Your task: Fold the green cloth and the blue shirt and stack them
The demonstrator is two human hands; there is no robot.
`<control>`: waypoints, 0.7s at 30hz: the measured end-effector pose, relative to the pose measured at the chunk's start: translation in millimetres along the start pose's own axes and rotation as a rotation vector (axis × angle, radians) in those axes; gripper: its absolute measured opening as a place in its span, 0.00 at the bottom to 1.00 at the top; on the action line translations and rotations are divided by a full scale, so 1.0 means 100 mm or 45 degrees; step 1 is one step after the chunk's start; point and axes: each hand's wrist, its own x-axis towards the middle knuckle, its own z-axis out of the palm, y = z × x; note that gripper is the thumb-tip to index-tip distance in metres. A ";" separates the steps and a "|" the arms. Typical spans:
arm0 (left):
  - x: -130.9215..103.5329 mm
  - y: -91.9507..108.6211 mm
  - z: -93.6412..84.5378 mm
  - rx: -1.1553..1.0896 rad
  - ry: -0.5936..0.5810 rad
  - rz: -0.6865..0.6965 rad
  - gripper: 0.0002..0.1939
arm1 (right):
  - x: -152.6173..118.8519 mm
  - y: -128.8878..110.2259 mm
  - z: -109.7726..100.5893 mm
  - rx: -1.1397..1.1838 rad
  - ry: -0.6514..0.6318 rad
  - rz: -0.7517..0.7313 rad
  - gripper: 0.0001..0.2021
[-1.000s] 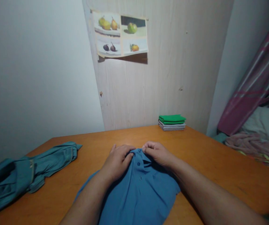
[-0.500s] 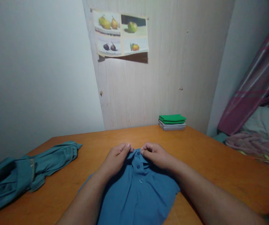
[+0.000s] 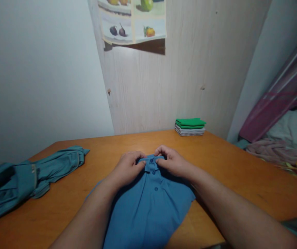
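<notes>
**Holding a blue garment (image 3: 144,207) by its far edge**

Gripping that edge left of the button line with the left hand (image 3: 130,167), and right of it with the right hand (image 3: 171,162), both closed narrow on the fabric, thumbs nearest the camera. Showing three buttons (image 3: 153,172) down the front, between and below the hands. Spread over the near middle of the worktop (image 3: 223,173), running out of view at the bottom. To the left, well apart: a teal garment (image 3: 57,166), lying rumpled. At the back, right of the hands: green cloth (image 3: 190,123), folded atop grey and checked cloths (image 3: 190,131). Above, on the wall (image 3: 184,79): a fruit poster (image 3: 148,29).
</notes>
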 end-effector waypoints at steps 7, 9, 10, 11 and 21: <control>0.01 0.02 -0.10 0.070 0.177 0.002 0.06 | 0.10 0.12 -0.09 -0.098 0.412 0.017 0.06; 0.01 0.00 -0.11 0.052 0.258 -0.055 0.05 | 0.14 0.17 -0.14 -0.043 0.520 0.059 0.06; 0.01 -0.01 -0.11 0.024 0.290 -0.090 0.05 | 0.15 0.20 -0.17 -0.023 0.553 0.085 0.06; 0.01 -0.02 -0.12 -0.012 0.318 -0.127 0.04 | 0.16 0.23 -0.19 -0.015 0.569 0.115 0.06; 0.05 -0.10 -0.17 -0.332 0.497 -0.371 0.04 | 0.18 0.53 -0.24 -0.660 0.271 0.394 0.12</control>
